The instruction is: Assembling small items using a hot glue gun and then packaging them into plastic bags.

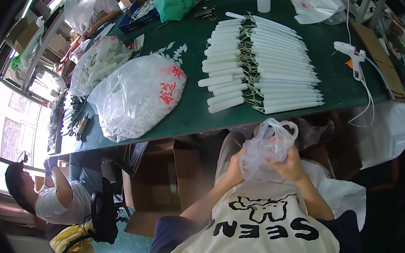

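A thin clear plastic bag (265, 153) with loop handles is gathered in front of my body, just below the table's near edge. My left hand (236, 165) is closed on its left side, and part of the fingers is hidden behind the plastic. On the other side my right hand (289, 166) grips the bag with bent fingers. What the bag contains, if anything, I cannot make out. Beyond it, on the green table (184, 110), lie two rows of white candle-shaped sticks (283, 61), with tangled thin wires (249, 57) between the rows.
A large filled plastic bag (136, 95) stands left on the table, near small white pieces (178, 52). A glue gun (353, 56) with its cord lies right; a squeeze bottle (263, 0) stands behind. An open cardboard box (161, 186) and a seated person (67, 196) are to the left.
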Available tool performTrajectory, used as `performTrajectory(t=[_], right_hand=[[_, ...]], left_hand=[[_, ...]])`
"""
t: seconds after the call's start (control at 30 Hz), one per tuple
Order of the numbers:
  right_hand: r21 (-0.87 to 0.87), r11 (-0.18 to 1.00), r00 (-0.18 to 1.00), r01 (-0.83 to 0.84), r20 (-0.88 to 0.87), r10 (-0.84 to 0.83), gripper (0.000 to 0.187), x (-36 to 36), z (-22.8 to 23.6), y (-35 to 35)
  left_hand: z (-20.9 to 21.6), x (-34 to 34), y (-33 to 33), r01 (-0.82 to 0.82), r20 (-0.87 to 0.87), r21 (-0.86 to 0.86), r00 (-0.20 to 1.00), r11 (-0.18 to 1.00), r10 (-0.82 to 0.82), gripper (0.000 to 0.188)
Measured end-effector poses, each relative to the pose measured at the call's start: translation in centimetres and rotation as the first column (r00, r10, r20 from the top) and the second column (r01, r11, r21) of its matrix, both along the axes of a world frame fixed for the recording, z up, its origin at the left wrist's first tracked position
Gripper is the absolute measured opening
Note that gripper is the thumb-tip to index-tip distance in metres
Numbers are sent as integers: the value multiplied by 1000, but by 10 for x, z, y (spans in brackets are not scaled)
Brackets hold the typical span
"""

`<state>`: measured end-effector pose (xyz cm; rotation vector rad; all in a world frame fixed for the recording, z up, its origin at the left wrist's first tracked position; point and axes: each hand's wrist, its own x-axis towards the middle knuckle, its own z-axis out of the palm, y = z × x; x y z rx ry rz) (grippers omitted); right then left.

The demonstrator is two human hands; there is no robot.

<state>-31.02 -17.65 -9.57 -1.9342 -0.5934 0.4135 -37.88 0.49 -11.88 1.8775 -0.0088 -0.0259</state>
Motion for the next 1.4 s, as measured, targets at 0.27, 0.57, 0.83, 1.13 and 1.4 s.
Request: performTrajectory(t=[0.27,0.57,0.83,1.13,1.4], right_hand=[[-202,972,963,-121,215,165,99,-10,21,3],[-267,947,974,-178,92,208,90,-31,-35,-17],[216,974,987,-65,-131,95,68,-23,-112,-40],[383,655,610,651,-777,-152,34,22,-41,-44],[513,208,540,833,-835,-100,33,69,-82,-63]], left_hand=[[10,-5,3,-16,95,1,995,1000,16,62],[25,-6,-4,91,308,269,935,959,-175,62],[52,-10,-4,33,334,572,904,820,-269,75],[-54,-36,8,-259,172,582,966,771,194,67],[-115,-54,-1,-165,7,815,961,555,275,60]])
